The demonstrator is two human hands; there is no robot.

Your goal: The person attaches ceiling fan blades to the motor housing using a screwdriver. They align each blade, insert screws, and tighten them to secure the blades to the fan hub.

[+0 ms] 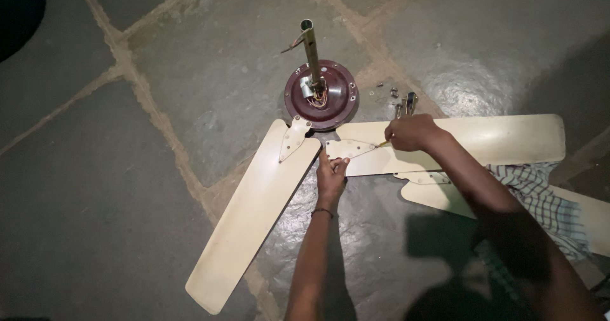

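Observation:
A ceiling fan lies on the stone floor: a dark red motor housing [337, 102] with an upright brass rod [311, 48] and exposed wires. One cream blade [251, 216] runs down to the left, fixed by its metal bracket [293, 138]. A second cream blade [495, 137] lies to the right, its bracket [348, 148] near the motor. My left hand [331, 176] presses fingertips on that bracket's near edge. My right hand [412, 132] grips a thin yellow-handled screwdriver [384, 144] pointed at the bracket. A third blade [572, 210] lies under my right arm.
Loose screws and small metal parts [393, 92] lie on the floor right of the motor, beside a small tool [410, 100]. A checked cloth [540, 197] drapes over the third blade. Pale mortar joints cross the grey floor slabs.

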